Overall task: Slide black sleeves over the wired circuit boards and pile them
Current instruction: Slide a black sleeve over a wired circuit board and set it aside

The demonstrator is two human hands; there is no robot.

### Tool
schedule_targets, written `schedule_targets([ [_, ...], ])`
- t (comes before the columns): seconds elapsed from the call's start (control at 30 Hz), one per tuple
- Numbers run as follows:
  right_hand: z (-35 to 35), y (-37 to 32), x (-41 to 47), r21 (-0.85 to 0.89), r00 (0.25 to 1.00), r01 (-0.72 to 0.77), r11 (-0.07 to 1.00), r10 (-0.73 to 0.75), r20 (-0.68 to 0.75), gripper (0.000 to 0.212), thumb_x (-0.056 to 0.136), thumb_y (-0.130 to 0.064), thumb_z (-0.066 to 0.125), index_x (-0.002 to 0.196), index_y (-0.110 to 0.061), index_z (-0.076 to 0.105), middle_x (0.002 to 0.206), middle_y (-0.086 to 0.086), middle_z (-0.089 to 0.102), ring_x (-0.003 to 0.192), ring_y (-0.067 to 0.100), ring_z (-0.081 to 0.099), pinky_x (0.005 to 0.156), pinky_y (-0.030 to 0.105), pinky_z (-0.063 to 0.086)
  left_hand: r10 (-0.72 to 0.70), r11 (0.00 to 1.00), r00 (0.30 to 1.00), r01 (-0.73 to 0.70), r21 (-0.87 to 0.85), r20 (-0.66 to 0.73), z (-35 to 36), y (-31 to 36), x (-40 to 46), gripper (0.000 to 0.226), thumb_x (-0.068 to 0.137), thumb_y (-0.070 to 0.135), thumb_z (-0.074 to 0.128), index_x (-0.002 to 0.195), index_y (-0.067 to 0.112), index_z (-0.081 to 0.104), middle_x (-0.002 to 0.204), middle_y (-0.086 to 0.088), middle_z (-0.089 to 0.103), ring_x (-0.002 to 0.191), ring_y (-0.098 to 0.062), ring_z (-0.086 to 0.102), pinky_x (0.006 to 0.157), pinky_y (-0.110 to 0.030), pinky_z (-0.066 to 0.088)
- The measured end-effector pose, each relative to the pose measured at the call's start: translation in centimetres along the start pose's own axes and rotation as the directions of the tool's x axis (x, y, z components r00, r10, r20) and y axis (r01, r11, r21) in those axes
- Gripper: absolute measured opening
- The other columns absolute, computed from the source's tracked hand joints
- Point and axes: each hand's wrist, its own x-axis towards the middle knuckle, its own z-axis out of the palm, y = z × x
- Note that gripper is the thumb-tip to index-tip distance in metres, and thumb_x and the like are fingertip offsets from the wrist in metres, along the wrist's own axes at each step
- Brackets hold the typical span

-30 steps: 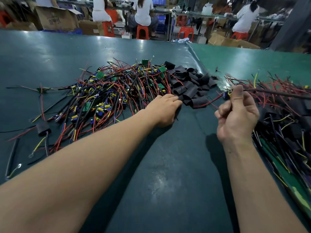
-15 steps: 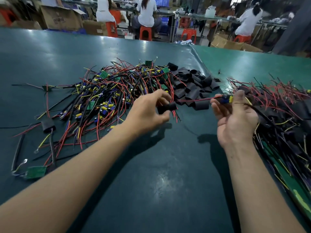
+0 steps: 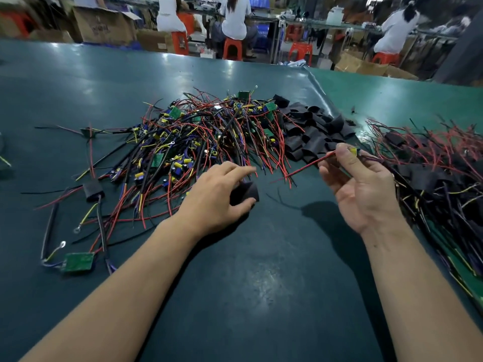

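Note:
My left hand pinches a black sleeve between thumb and fingers, just above the green table. My right hand, palm up, holds a wired circuit board at its fingertips; the board's red wires stick out to the left toward the sleeve. The sleeve and the wire ends are apart. Behind my left hand lies a big heap of bare wired boards. A heap of loose black sleeves lies beside it. A pile of sleeved boards spreads at the right.
Stray pieces lie at the left: a sleeved board and a bare green board with wires. A table seam runs back past the sleeves. People sit on orange stools beyond the far edge, with cardboard boxes.
My left hand picked a black sleeve from the heap and drew it back toward me. My right hand turned palm up and brought the wired board leftward, its red wires pointing at the sleeve.

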Motion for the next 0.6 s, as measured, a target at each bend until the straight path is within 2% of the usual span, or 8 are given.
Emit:
schedule_targets([
  [0.07, -0.1, 0.0, 0.0, 0.024, 1.0, -0.017, 1.0, 0.016, 0.006, 0.005, 0.089, -0.011, 0.067, 0.084, -0.011, 0.066, 0.074, 0.004, 0.07, 0.07, 0.019, 0.069, 0.065, 0.026, 0.056, 0.027, 0.999, 1.0, -0.028, 0.036, 0.003, 0.0, -0.2, 0.1, 0.04, 0.086, 0.033, 0.071, 0.123, 0.019, 0.066, 0.116, -0.002, 0.062, 0.109, -0.023, 0.055, 0.098, -0.038, 0.043],
  [0.2, -0.1, 0.4, 0.2, 0.048, 0.999, -0.031, 0.998, 0.029, 0.036, 0.008, 0.093, -0.01, 0.061, 0.085, -0.008, 0.062, 0.08, 0.01, 0.074, 0.076, 0.023, 0.073, 0.066, 0.024, 0.058, 0.015, 1.0, 1.0, -0.016, 0.019, 0.017, -0.2, -0.2, 0.5, 0.04, 0.084, 0.035, 0.074, 0.119, 0.016, 0.069, 0.112, -0.001, 0.067, 0.108, -0.022, 0.057, 0.096, -0.032, 0.044],
  [0.27, 0.0, 0.5, 0.2, 0.053, 0.999, -0.025, 0.998, 0.023, 0.042, 0.005, 0.09, -0.002, 0.062, 0.088, -0.007, 0.062, 0.082, 0.014, 0.074, 0.079, 0.028, 0.073, 0.066, 0.023, 0.058, 0.043, 0.995, 0.999, -0.045, 0.09, 0.02, -0.6, -0.3, 0.8, 0.038, 0.084, 0.04, 0.073, 0.115, 0.019, 0.073, 0.108, 0.001, 0.071, 0.106, -0.022, 0.059, 0.091, -0.038, 0.046],
  [0.37, -0.1, 0.5, 0.1, 0.052, 0.998, -0.037, 0.998, 0.034, 0.06, 0.022, 0.078, 0.001, 0.068, 0.097, -0.008, 0.063, 0.086, 0.017, 0.074, 0.082, 0.03, 0.074, 0.066, 0.022, 0.058, 0.065, 0.98, 0.998, -0.068, 0.187, 0.025, -0.8, 0.2, 1.0, 0.029, 0.084, 0.043, 0.067, 0.105, 0.026, 0.076, 0.096, 0.001, 0.074, 0.099, -0.023, 0.059, 0.082, -0.038, 0.048],
  [0.5, -0.1, 0.9, 0.1, -0.153, 0.999, -0.042, 0.987, 0.042, -0.006, 0.018, 0.084, 0.0, 0.07, 0.097, -0.011, 0.063, 0.085, 0.016, 0.075, 0.075, 0.03, 0.074, 0.059, 0.027, 0.058, 0.111, 0.974, 0.993, -0.102, 0.202, -0.036, -0.2, 0.8, 1.1, 0.021, 0.082, 0.036, 0.066, 0.098, 0.027, 0.076, 0.08, 0.0, 0.073, 0.082, -0.026, 0.063, 0.072, -0.032, 0.049],
  [0.6, -0.3, 1.1, 0.2, -0.221, 0.998, -0.034, 0.975, 0.021, -0.058, 0.016, 0.087, 0.002, 0.068, 0.094, -0.011, 0.062, 0.081, 0.015, 0.075, 0.074, 0.029, 0.074, 0.059, 0.027, 0.058, 0.087, 0.994, 0.989, -0.077, 0.082, -0.124, -0.2, 0.6, 1.1, 0.026, 0.082, 0.028, 0.072, 0.107, 0.021, 0.075, 0.085, -0.003, 0.075, 0.079, -0.027, 0.067, 0.076, -0.034, 0.052],
])
